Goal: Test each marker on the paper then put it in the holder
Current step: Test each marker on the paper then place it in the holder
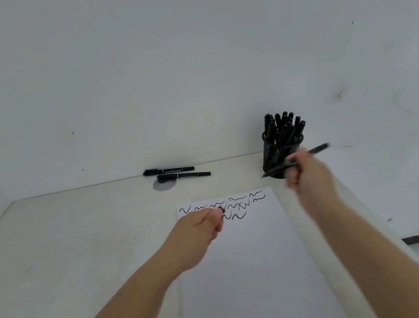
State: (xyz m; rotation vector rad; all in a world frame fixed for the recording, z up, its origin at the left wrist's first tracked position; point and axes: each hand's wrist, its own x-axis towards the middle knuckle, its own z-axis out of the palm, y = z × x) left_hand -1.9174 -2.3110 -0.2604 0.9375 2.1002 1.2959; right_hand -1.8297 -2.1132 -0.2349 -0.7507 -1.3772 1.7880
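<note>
A white sheet of paper (252,263) lies on the table, with several black squiggles along its top edge. My right hand (312,182) is raised beside the paper's top right corner, shut on a black marker (316,150) that lies almost level, in front of the black mesh holder (278,153). The holder is packed with several black markers. My left hand (201,230) hovers over the paper's top left, fingers closed on a small black cap (222,210). Two more black markers (168,170) (183,175) lie at the back of the table.
The table (65,254) is cream-white and meets a white wall at the back. A round grey cable cover (164,184) sits under the two loose markers. The table's right edge runs just past the paper, with floor beyond.
</note>
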